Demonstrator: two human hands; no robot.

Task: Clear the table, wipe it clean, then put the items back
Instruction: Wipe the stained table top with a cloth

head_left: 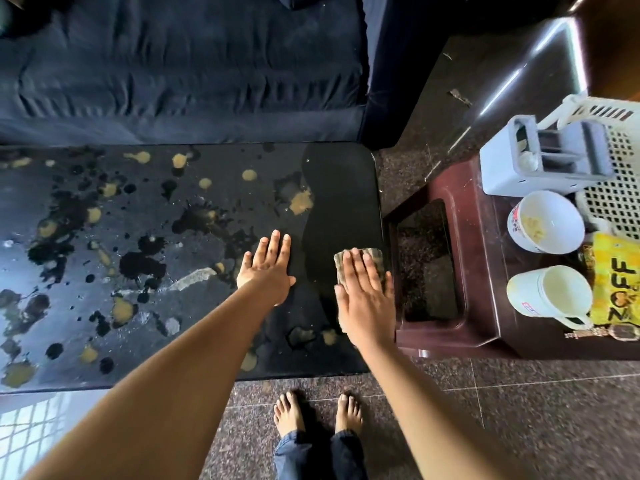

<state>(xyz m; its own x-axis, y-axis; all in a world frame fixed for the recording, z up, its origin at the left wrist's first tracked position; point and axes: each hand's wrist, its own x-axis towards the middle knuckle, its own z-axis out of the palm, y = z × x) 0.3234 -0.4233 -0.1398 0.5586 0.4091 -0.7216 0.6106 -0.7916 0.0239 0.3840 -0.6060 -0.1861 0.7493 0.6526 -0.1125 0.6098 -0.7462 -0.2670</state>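
One dark blue sofa (180, 74) fills the far side, its front edge right behind the table (34, 202). Table: low, black, rounded corners, coated in greyish film; black splashes and tan blobs (301, 202) scattered over left and middle. Right end shows a wiped strip (341, 195), glossy black, running from far edge to near the hands. Speckled stone floor (485, 410) near and right; two bare feet (287, 410) stand on it just off the table's near edge. Maroon plastic stool (474, 258) right of the table, close beside it. On the stool's far side, a white perforated basket (616, 174) with a grey compartmented holder (540, 168) against its left side. In front of those, two white mugs: one (545, 221) with yellowish residue inside, the other (549, 296) nearer, lying tipped with its handle toward the near side. Yellow packet (613, 282) just right of the mugs. Left hand (268, 268) flat on the table, fingers straight and together, palm down, at the left edge of the wiped strip. Right hand (363, 296) likewise flat, fingers extended, pressing a small brownish cloth (375, 258) onto the table's right end near its edge; cloth pokes out beyond the fingertips.
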